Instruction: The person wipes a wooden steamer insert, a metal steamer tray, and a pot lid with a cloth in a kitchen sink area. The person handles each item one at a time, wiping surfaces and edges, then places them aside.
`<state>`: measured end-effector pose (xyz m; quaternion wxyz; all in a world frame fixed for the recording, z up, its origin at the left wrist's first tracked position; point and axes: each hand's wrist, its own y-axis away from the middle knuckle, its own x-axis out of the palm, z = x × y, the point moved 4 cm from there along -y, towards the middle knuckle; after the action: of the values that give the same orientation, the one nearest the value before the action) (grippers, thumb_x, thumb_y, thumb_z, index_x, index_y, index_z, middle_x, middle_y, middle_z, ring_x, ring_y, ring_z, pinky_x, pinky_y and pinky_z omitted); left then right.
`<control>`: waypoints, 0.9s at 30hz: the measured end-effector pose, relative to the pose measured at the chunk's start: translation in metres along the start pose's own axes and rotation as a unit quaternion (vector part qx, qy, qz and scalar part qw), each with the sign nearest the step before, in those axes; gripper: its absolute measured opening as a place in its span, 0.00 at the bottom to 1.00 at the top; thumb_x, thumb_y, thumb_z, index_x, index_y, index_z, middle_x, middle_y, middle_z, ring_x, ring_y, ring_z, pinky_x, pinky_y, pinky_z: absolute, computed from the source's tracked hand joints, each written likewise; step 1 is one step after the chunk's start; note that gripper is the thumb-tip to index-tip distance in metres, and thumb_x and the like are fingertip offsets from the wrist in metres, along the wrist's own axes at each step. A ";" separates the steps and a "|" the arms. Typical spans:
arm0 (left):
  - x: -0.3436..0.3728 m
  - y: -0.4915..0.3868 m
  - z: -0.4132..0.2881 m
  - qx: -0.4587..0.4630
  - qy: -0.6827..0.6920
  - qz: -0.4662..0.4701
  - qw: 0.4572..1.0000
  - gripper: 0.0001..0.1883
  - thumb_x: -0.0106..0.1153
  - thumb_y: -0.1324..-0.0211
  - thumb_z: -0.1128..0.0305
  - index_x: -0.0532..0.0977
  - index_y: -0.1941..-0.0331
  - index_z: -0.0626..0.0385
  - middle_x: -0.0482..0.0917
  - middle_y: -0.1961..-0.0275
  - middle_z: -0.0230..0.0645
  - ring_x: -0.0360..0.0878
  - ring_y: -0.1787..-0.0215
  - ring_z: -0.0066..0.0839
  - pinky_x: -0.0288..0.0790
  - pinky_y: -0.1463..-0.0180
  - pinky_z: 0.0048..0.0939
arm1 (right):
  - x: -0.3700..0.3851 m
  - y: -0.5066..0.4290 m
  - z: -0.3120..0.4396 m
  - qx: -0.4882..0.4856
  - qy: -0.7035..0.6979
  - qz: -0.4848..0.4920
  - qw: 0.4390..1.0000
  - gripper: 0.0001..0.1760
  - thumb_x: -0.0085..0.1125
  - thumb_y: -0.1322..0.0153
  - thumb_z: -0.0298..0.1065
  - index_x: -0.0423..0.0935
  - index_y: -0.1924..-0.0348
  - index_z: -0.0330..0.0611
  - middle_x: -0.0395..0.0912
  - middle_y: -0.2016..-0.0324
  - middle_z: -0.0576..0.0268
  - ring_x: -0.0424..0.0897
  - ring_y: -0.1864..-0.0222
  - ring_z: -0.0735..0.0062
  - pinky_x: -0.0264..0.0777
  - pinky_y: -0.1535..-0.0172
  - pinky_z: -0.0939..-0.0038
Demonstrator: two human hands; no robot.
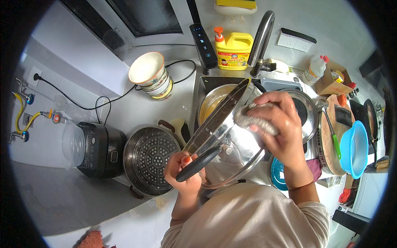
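My left hand [185, 173] grips a steel pan [223, 126] by its rim, beside the black handle [200, 164]. The pan is tilted on its side over the sink [196, 93], its dark inside turned left. With my right hand [280, 127] I hold a grey mesh scrubbing cloth [257, 117] against the pan's shiny outer wall. Behind the pan, a steel bowl [209, 96] with yellowish liquid sits in the sink and is partly hidden. A shiny round steel surface [229, 176] shows below the pan; I cannot tell whether it belongs to it.
Stacked bowls [146, 69], a steamer pot [152, 161] and a black rice cooker [100, 150] stand left. Behind the sink are a faucet [262, 40] and a yellow detergent jug [234, 51]. A glass lid [310, 117], chopping board [330, 148] and blue basin [355, 150] lie right.
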<state>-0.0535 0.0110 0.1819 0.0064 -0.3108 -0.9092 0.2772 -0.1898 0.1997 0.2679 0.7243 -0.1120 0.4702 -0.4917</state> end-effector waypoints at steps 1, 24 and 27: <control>0.000 0.001 0.001 -0.004 -0.001 0.002 1.000 0.19 0.53 0.33 0.59 0.74 0.74 0.63 0.77 0.80 0.36 0.76 0.80 0.28 0.67 0.76 0.28 | 0.003 0.001 0.004 -0.012 -0.022 0.017 1.000 0.15 0.71 0.41 0.32 0.83 0.61 0.42 0.75 0.57 0.55 0.77 0.53 0.59 0.71 0.50 0.63; -0.005 0.014 0.027 0.033 -0.002 -0.087 0.996 0.22 0.49 0.33 0.57 0.70 0.78 0.62 0.72 0.81 0.35 0.69 0.83 0.24 0.63 0.80 0.27 | 0.001 -0.001 -0.066 0.154 -0.240 -0.025 0.958 0.15 0.56 0.26 0.36 0.80 0.57 0.31 0.76 0.55 0.52 0.75 0.51 0.63 0.67 0.45 0.68; -0.005 0.012 0.028 0.074 -0.076 -0.084 0.991 0.20 0.48 0.34 0.59 0.70 0.77 0.62 0.72 0.81 0.35 0.69 0.83 0.25 0.61 0.80 0.28 | 0.002 0.000 -0.078 0.191 -0.238 -0.030 0.952 0.16 0.55 0.26 0.37 0.80 0.56 0.31 0.76 0.54 0.52 0.74 0.50 0.63 0.66 0.45 0.68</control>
<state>-0.0479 0.0018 0.1532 -0.0161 -0.2096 -0.9069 0.3652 -0.2507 0.2213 0.2250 0.8079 -0.0993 0.1774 -0.5531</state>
